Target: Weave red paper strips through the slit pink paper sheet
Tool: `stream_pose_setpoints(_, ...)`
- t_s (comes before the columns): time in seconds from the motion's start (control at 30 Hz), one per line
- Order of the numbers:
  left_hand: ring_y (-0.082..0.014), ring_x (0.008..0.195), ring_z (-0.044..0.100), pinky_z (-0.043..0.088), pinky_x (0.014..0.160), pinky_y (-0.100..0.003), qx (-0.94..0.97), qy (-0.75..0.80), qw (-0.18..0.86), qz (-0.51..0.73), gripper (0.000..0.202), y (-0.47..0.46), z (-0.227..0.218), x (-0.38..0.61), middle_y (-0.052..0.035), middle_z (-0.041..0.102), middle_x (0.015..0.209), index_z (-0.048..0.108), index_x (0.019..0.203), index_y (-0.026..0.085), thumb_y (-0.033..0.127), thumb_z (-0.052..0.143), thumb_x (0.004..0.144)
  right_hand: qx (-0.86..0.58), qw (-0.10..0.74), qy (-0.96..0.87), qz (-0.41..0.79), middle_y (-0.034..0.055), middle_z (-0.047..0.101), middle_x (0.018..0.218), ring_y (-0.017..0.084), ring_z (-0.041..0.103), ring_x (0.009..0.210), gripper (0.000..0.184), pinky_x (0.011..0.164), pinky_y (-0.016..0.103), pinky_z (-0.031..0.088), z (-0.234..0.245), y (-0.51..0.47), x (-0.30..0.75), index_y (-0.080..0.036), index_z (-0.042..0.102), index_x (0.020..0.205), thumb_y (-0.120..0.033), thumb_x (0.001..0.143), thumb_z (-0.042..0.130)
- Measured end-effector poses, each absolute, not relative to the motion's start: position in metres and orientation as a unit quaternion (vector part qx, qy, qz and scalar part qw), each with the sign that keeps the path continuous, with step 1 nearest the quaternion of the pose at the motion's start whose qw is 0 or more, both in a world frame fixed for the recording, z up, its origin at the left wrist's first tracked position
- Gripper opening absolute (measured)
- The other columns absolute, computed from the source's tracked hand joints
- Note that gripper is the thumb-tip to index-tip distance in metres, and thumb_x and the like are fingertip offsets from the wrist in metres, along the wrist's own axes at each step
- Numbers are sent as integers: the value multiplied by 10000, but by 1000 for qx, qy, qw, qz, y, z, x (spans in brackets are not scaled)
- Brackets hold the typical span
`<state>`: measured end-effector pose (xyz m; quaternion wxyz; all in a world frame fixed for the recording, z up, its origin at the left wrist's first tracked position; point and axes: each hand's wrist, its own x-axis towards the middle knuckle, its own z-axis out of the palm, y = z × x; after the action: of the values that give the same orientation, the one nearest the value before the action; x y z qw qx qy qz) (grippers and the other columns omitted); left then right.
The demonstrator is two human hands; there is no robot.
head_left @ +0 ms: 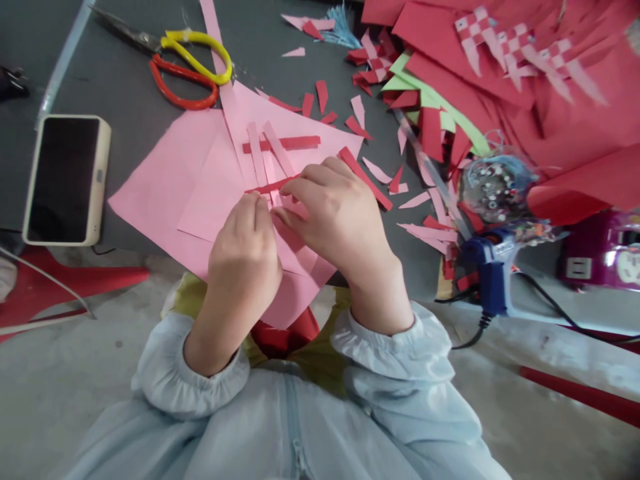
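Both hands work close together over pink paper sheets [155,177] at the near edge of the dark table. My left hand [245,250] has its fingers bent and pressed down on crossed red and pink paper strips. The thumb and forefinger of my right hand [337,217] close on the same strips, just to the right. One red strip [273,185] runs across between the fingertips, over narrow pink strips [257,155]. Farther up, another red strip [300,143] lies across the pink ones. The exact grip points are partly hidden by the fingers.
Scissors [193,70] with yellow and red handles lie at upper left, above a phone-like device [65,180]. Paper scraps [415,200], red sheets [555,127] and woven checkered pieces [477,33] spread to the right. A blue glue gun [493,267] with a cord rests at the right edge.
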<state>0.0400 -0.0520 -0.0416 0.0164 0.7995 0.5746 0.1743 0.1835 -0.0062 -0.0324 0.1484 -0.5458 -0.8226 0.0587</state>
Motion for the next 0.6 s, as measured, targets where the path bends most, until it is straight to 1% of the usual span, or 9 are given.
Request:
stream_pose_setpoints(0.3,-306,1237,600,531,1045,-424,808,565,13,166,427,-52,-41,39,-248,625,1273,546,1278,-31,23,325,917,-533,159,-830,41,93,667,840,229,557,851,220,694,356,420,-36,-4,184,-147,718,854,-272,943,559)
stream_pose_setpoints(0.43,-316,1229,602,535,1032,-437,809,563,16,166,427,-53,-40,40,-261,616,1283,542,1283,-43,24,323,923,-542,151,-825,49,98,659,832,228,547,845,262,695,360,415,-36,-3,184,-150,712,831,-252,965,510)
stream_pose_setpoints(0.5,-323,1220,603,538,1018,-436,810,564,16,160,430,-53,-40,40,-270,613,1275,539,1282,-61,20,321,921,-548,148,-822,50,100,650,825,227,541,840,280,701,366,414,-36,-3,183,-153,703,823,-222,972,476)
stream_pose_setpoints(0.6,-316,1188,611,544,987,-415,809,569,8,147,433,-52,-40,41,-257,621,1255,544,1284,-61,19,322,921,-559,149,-814,52,93,640,817,223,539,839,292,730,372,418,-38,-2,183,-169,685,814,-159,963,435)
